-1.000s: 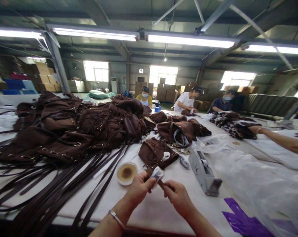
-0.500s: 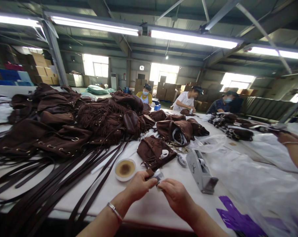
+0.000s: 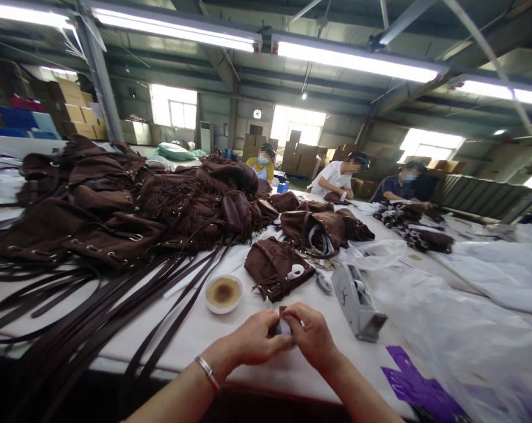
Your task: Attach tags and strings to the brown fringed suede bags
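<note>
My left hand and my right hand meet low in the middle, above the near part of the table. Both are closed around a small brown piece with a whitish wrapping; fingers cover most of it, so its kind is unclear. Just beyond them lies a dark brown fringed bag with a white ring-shaped roll on it. A round dish with yellowish-brown contents stands to the left. On the right is a grey tape dispenser.
Brown bags are heaped at the left, with long straps trailing to the near edge. Clear plastic sheeting and a purple piece lie right. Several masked or capped people work across the table.
My hands have drawn together, the right now overlapping the small piece, which sits slightly lower. The co-worker's arm at the right edge has left the view.
</note>
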Tool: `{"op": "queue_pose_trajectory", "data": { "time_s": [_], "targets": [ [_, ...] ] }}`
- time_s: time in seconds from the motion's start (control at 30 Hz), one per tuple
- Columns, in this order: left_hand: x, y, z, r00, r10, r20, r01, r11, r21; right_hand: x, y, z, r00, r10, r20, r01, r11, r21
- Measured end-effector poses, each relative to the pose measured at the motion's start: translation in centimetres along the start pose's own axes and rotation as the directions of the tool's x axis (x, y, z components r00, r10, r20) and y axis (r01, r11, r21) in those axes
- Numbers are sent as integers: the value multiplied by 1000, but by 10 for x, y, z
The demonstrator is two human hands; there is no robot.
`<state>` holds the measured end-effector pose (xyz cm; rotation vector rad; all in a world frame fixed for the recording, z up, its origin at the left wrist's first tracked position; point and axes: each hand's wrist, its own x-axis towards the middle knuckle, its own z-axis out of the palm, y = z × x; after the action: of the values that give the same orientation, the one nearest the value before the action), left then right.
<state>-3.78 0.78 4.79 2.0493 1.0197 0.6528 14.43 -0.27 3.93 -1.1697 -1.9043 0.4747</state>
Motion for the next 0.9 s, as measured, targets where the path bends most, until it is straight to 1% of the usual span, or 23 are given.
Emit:
{"op": "queue_pose_trajectory", "data": {
  "time_s": [0.1, 0.17, 0.23, 0.37, 0.47, 0.53, 0.57, 0.63, 0.7, 0.73, 0.77, 0.8, 0.83, 0.87, 0.9],
  "targets": [
    [0, -6, 12, 995, -61, -82, 65, 997, 47, -1, 2, 1, 997, 75, 8, -75, 997, 29],
    [1, -9, 16, 994, -63, -87, 64, 998, 14, 1, 1, -3, 992, 123, 37, -125, 991, 47],
    [2, -9, 17, 996, -53, -74, 52, 998, -22, 5, -3, -9, 989, 122, 86, -125, 992, 26],
    [1, -7, 15, 997, -52, -56, 50, 998, -32, 18, -14, -24, 976, 16, 219, 10, 993, -116],
    [0, -6, 15, 999, -33, -40, 32, 999, -28, 27, -20, -31, 959, 9, 282, 49, 979, -199],
    [0, -6, 15, 998, -28, -48, 28, 1000, -6, 29, -21, -31, 948, -23, 318, 118, 952, -282],
    [0, -6, 15, 998, -30, -55, 30, 1000, 5, 28, -21, -30, 942, -68, 330, 186, 921, -342],
    [1, -7, 14, 998, -27, -59, 28, 1000, 15, 23, -20, -25, 915, -202, 350, 357, 808, -468],
    [2, -8, 13, 999, -9, -46, 9, 1000, 4, 15, -18, -21, 864, -322, 386, 494, 685, -535],
    [2, -8, 12, 999, 4, -32, -5, 1000, -4, 11, -17, -20, 841, -358, 405, 535, 653, -536],
    [2, -8, 11, 1000, 17, -18, -17, 1000, -8, 8, -16, -19, 826, -375, 421, 558, 647, -519],
    [2, -8, 11, 1000, 26, -6, -26, 1000, -6, 5, -15, -20, 819, -379, 431, 565, 667, -487],
    [1, -6, 10, 999, 32, 3, -32, 999, 2, 4, -13, -21, 822, -367, 435, 550, 706, -446],
    [0, -5, 10, 999, 38, 9, -39, 999, 17, 5, -12, -22, 838, -337, 430, 511, 762, -399],
    [-1, -3, 9, 999, 43, 12, -44, 998, 38, 6, -12, -24, 862, -286, 419, 445, 824, -352]
  ]
}}
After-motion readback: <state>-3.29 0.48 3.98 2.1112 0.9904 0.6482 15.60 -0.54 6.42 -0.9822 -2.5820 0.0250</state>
